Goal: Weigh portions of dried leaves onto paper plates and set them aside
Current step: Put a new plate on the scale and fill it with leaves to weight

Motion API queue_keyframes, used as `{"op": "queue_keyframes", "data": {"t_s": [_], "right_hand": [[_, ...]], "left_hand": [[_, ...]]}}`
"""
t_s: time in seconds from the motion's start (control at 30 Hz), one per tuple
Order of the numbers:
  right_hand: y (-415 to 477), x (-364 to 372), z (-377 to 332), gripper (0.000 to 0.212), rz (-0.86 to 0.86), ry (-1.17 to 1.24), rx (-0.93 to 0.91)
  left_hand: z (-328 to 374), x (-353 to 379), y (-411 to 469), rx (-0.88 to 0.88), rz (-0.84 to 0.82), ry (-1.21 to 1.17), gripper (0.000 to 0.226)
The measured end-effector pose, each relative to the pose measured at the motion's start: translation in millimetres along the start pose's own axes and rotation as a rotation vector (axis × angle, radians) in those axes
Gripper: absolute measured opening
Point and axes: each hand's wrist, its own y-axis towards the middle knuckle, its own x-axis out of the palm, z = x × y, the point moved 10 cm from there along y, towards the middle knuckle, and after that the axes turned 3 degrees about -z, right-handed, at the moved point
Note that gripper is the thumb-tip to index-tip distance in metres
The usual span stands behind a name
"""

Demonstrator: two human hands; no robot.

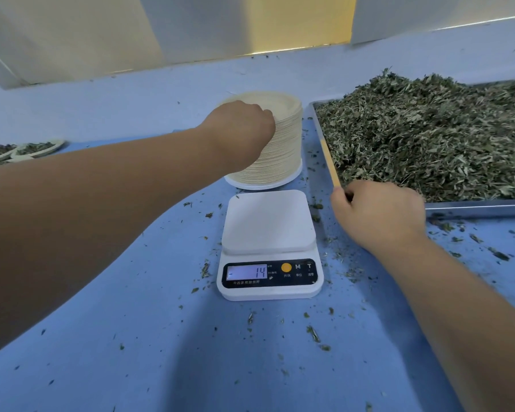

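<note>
Left hand (pixel 241 129) grips round, ridged paper-plate stack (pixel 283 150).

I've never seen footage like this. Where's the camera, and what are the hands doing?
No machine here: a person wears one camera on the head, looking down at their bare hands. The left hand curls over the top of a stack of paper plates. The right hand sits curled at the near corner of a metal tray heaped with dried leaves; whether it holds anything is unclear. Between them stands a kitchen scale, its platform bare, reading minus 14. Filled plates lie far left on the blue table.
</note>
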Motion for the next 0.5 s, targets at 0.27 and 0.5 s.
{"op": "queue_keyframes", "data": {"t_s": [0.27,0.5], "right_hand": [[-0.4,-0.3,-0.1,0.051,-0.002,0.026,-0.005],[-0.6,-1.0,0.3,0.051,0.013,0.032,-0.013]], "left_hand": [[-2.9,-2.8,-1.4,-0.014,0.000,-0.064,0.015],[-3.5,0.0,-2.1,0.013,0.002,-0.063,0.020]]}}
